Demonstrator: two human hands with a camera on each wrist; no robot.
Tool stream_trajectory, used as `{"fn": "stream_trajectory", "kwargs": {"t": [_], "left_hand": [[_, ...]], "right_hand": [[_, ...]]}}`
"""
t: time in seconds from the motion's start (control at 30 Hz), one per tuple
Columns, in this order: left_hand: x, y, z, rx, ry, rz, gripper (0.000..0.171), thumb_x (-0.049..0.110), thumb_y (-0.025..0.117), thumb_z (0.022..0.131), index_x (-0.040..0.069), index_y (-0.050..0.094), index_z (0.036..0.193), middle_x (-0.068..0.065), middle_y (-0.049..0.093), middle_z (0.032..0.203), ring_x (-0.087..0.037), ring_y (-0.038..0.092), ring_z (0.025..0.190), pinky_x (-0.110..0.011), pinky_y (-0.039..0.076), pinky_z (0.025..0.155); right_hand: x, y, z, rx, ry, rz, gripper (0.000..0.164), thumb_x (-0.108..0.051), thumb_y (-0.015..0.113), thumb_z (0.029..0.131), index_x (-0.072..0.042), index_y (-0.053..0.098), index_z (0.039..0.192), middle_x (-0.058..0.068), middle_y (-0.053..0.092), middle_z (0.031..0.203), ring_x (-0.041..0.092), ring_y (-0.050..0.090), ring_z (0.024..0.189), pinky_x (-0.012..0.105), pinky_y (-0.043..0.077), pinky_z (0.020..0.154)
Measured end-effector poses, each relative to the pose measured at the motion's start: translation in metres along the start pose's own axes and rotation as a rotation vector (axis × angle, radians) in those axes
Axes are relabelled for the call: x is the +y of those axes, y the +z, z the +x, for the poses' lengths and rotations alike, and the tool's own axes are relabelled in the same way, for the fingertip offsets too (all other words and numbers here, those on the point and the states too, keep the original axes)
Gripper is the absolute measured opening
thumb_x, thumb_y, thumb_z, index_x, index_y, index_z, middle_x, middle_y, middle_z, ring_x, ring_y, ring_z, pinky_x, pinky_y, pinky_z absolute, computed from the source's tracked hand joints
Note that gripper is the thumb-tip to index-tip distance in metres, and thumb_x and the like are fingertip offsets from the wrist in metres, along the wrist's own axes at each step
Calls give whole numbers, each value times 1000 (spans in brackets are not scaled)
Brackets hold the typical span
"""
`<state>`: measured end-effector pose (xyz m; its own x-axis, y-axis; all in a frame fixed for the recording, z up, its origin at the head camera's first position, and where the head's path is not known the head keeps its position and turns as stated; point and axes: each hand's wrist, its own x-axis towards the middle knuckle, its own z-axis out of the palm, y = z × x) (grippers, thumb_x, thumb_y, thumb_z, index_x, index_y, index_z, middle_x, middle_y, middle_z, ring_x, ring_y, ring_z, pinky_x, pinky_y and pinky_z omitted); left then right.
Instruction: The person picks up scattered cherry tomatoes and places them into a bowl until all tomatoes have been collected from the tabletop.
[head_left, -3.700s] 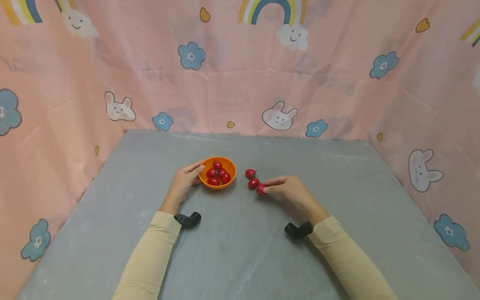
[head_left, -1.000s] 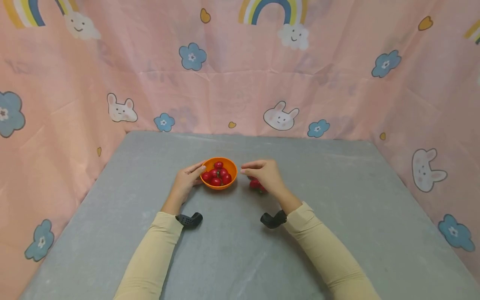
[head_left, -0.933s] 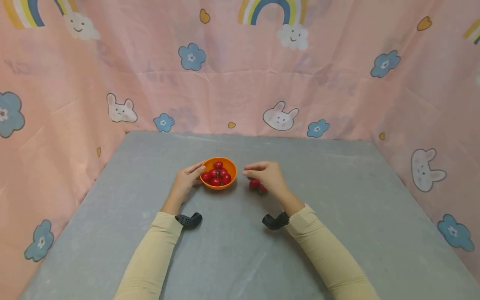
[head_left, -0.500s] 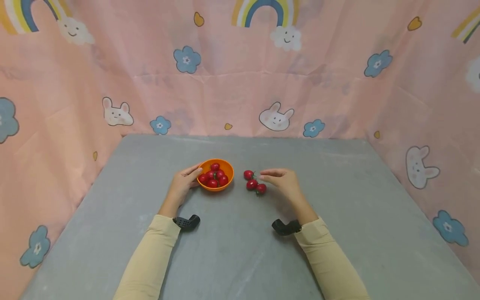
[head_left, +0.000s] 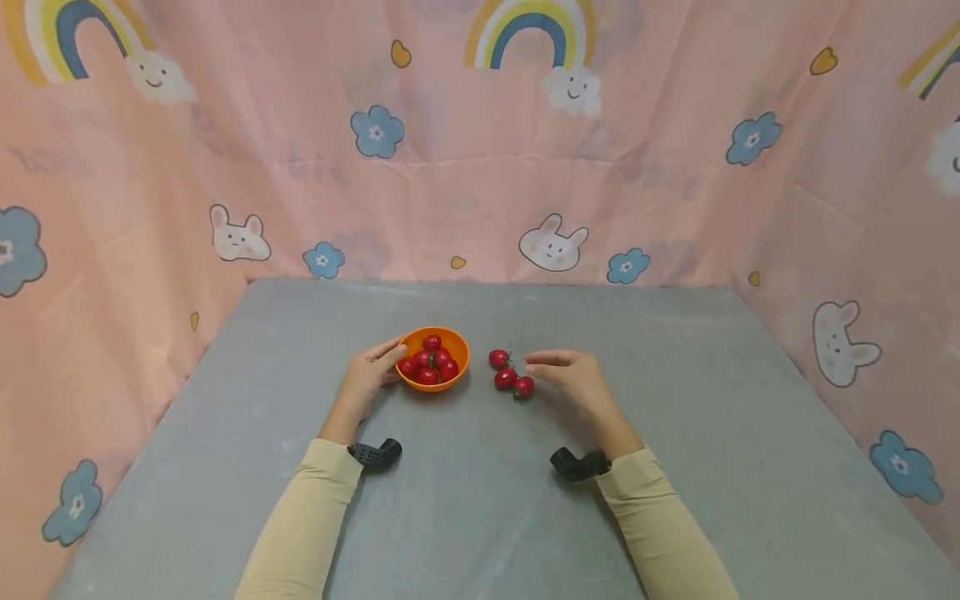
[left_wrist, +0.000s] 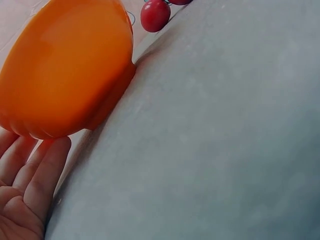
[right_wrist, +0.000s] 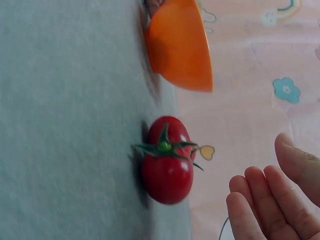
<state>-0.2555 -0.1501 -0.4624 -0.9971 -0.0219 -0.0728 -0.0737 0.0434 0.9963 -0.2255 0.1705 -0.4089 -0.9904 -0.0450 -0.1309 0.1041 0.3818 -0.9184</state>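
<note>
My left hand (head_left: 365, 379) holds an orange bowl (head_left: 433, 389) at its left side, thumb over the rim. Its fingers (left_wrist: 42, 175) lie against the bowl's outside in the left wrist view. Several red cherry tomatoes (head_left: 427, 377) with green stems sit inside. To the right of the bowl, three more lie on the table: a far tomato (head_left: 498, 358), a middle tomato (head_left: 506, 379) and a near tomato (head_left: 524, 387). Just right of these hovers my right hand (head_left: 577, 379), nothing in it. In the right wrist view its fingers (right_wrist: 270, 200) are extended, thumb apart, beside the tomatoes (right_wrist: 167, 180).
The grey table (head_left: 465, 517) reaches back to a pink curtain (head_left: 450, 192) printed with rainbows, rabbits and flowers, which also hangs along both sides. A dark wrist camera (head_left: 377, 455) is on the left wrist and a similar camera (head_left: 579, 465) on the right.
My right hand has drawn back rightward from beside the bowl, uncovering the loose tomatoes. The bowl shows one more tomato than in the oldest frame. My left hand keeps its hold.
</note>
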Motion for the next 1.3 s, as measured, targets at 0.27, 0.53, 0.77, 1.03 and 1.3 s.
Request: {"fn": "stream_trajectory", "kwargs": {"t": [0.27, 0.53, 0.77, 1.03, 1.3], "left_hand": [[2, -1, -1, -3, -11, 8, 45, 37, 63, 87, 16, 59, 127, -4, 55, 132, -11, 61, 98, -25, 54, 80], [1, 1, 1, -3, -8, -10, 46, 38, 65, 86, 16, 59, 126, -2, 56, 131, -15, 59, 106, -25, 54, 81], [1, 0, -1, -2, -6, -14, 46, 37, 65, 86, 16, 59, 126, -4, 56, 131, -11, 61, 100, -24, 54, 80], [1, 0, -2, 3, -11, 3, 46, 37, 64, 86, 15, 59, 127, -5, 57, 130, -10, 62, 95, -26, 55, 79], [1, 0, -1, -3, -9, 8, 48, 38, 64, 86, 15, 58, 127, -5, 56, 131, -10, 62, 97, -26, 54, 80]], "right_hand": [[8, -7, 3, 15, 57, 31, 38, -37, 72, 79, -14, 69, 109, 3, 64, 118, 20, 51, 115, 43, 39, 101], [13, -8, 6, 0, 70, 51, 37, -27, 71, 81, -8, 68, 112, 6, 65, 117, 20, 50, 117, 40, 41, 99], [18, -7, 8, 15, 78, 86, 34, -21, 72, 80, -6, 68, 110, 7, 67, 114, 17, 55, 111, 34, 45, 94], [23, -8, 8, -2, 100, 99, 34, -21, 72, 81, -6, 68, 111, 7, 66, 116, 12, 60, 104, 32, 48, 94], [25, -7, 9, -35, 85, 94, 37, -19, 72, 81, -4, 66, 114, 10, 65, 117, 15, 60, 106, 30, 50, 91]]}}
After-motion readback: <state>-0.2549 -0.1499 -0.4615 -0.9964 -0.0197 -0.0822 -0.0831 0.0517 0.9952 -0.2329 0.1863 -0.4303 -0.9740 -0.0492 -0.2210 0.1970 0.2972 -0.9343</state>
